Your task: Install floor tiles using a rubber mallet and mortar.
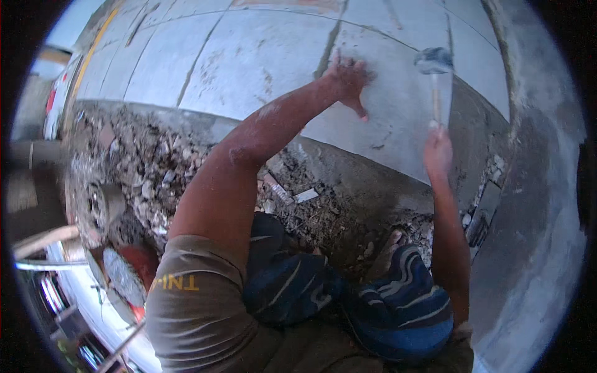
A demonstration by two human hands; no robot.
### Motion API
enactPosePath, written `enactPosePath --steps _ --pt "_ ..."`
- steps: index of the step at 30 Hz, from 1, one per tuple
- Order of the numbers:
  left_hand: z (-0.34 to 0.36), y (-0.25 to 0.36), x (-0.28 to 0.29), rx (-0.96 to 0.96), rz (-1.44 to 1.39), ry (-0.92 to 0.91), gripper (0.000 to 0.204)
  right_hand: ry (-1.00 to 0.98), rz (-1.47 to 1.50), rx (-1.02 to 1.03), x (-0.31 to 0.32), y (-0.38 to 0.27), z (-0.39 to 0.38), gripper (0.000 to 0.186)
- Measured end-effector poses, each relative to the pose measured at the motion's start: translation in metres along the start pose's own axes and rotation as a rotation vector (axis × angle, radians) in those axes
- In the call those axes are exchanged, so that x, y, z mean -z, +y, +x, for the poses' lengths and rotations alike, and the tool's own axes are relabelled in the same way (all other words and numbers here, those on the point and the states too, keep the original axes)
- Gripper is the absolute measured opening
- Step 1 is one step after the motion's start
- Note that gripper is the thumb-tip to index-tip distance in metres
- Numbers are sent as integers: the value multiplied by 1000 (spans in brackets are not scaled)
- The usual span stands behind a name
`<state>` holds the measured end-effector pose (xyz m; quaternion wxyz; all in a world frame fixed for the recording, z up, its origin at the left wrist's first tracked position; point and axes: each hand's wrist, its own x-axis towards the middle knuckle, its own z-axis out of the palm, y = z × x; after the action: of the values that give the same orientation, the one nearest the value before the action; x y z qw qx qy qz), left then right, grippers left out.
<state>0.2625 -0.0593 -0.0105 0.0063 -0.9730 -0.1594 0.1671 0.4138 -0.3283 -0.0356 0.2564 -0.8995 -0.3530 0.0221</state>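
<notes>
My right hand (438, 151) is wrapped round the light handle of a mallet (433, 61) with a dark, pale-smeared head. The mallet's head points away from me, over the far part of a large pale floor tile (398, 133); motion blurs it, and I cannot tell whether it touches the tile. My left hand (350, 81) lies with fingers spread on the same tile, near its left joint, and holds nothing. The tile's near edge rests on a grey mortar bed (354, 165) that shows along its front and right sides.
Laid tiles (261, 56) stretch to the left and back. Broken rubble and soil (168, 161) lie between me and the tiles, with a small white tile scrap (306, 196). A grey wall (535, 205) stands along the right. A reddish container of grey material (127, 276) sits at lower left.
</notes>
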Motion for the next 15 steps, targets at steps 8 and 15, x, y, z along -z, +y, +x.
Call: enactPosePath --steps 8,15 --pt "-146 -149 -57 312 -147 72 144 -198 509 252 21 -128 -59 23" --pt "-175 -157 -88 393 -294 32 149 -473 35 445 -75 -154 -80 25"
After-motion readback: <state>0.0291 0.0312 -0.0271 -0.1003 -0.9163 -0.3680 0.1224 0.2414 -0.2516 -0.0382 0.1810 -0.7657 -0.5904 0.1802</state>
